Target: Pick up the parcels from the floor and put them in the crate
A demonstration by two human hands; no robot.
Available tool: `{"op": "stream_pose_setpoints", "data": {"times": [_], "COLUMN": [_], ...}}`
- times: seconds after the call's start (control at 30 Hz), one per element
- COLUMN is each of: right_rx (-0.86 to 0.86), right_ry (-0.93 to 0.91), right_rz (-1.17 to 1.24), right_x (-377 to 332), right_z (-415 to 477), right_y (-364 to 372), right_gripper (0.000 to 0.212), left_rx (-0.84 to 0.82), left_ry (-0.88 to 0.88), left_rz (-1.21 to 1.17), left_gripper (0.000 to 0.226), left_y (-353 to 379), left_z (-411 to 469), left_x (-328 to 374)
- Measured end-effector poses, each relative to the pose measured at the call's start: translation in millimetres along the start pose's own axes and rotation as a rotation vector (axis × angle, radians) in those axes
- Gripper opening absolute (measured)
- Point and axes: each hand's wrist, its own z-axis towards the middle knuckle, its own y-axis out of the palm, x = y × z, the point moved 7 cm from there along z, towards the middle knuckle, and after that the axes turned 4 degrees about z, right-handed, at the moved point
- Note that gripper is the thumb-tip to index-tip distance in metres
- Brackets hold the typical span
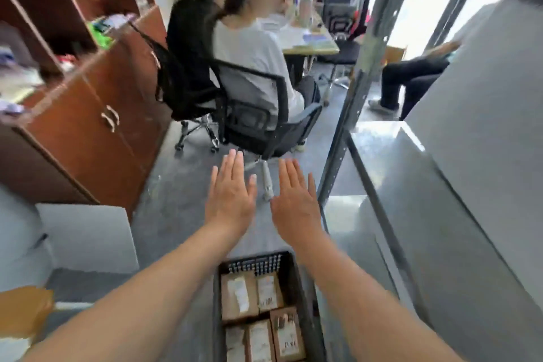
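A dark plastic crate [289, 270] stands on the grey floor at the bottom centre. Several brown cardboard parcels [239, 297] with white labels lie packed inside it. My left hand [230, 194] and my right hand [295, 198] are stretched out flat, palms down, side by side above the floor beyond the crate. Both hold nothing, and their fingers are straight. No loose parcel shows on the floor between my hands and the crate.
A brown wooden cabinet [88, 114] stands at the left. Two people sit on black office chairs [258, 123] straight ahead. A grey metal shelf rack [411, 185] fills the right side. White boxes [85, 235] and a brown carton [23, 311] lie at the lower left.
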Motion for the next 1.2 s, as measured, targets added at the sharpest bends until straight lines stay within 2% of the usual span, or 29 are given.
{"op": "stream_pose_setpoints", "data": {"times": [0.1,0.2,0.4,0.53,0.73,0.93,1.07,1.2], "right_rx": [0.208,0.355,0.601,0.729,0.766,0.798,0.827,0.829], "right_ry": [-0.039,-0.070,-0.028,0.124,0.347,0.491,0.627,0.800], "right_rz": [0.022,0.011,-0.068,-0.045,-0.178,-0.285,-0.339,-0.446], "right_x": [-36,-71,-121,-132,-128,-108,-100,-110], "right_z": [31,39,17,-18,-97,-223,-331,-474], "right_y": [-136,-242,-368,-396,-397,-417,-418,-411], "right_gripper": [0.071,0.074,0.076,0.072,0.070,0.064,0.064,0.065], "left_rx": [0.208,0.310,0.494,0.472,0.338,0.252,0.178,0.070], "left_ry": [0.140,0.254,0.456,0.603,0.793,0.956,1.105,1.313], "left_rz": [-0.053,-0.097,-0.073,-0.121,-0.166,-0.256,-0.286,-0.337], "left_gripper": [0.058,0.059,0.061,0.059,0.058,0.060,0.061,0.063], "left_y": [-111,-193,-308,-327,-315,-316,-307,-296], "left_z": [27,39,49,27,-45,-133,-230,-369], "left_x": [67,117,157,181,217,257,292,325]}}
